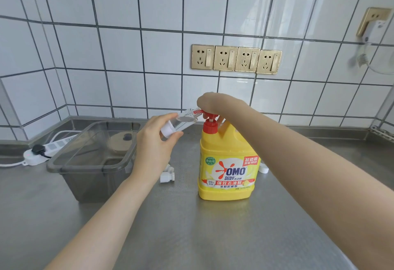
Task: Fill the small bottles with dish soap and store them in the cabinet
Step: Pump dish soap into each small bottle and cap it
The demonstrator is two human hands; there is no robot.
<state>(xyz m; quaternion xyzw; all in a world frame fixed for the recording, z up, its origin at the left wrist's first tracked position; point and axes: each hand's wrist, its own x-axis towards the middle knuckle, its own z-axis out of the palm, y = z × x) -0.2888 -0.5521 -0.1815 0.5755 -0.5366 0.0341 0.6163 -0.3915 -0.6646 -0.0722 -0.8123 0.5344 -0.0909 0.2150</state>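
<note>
A yellow dish soap jug (228, 169) with a red pump (210, 125) stands on the steel counter. My right hand (210, 102) rests on top of the pump head, fingers curled over it. My left hand (152, 141) holds a small clear bottle (181, 121) tilted on its side, its open mouth against the red pump spout. A small white pump cap (167, 176) lies on the counter below my left hand. Another white cap (263, 169) peeks out behind the jug on the right.
A grey transparent plastic bin (64, 163) sits left of the jug. A white power strip (42, 152) with a black plug lies behind it. Gold wall sockets (235, 59) line the tiled wall. A glass lid (381, 60) hangs at far right.
</note>
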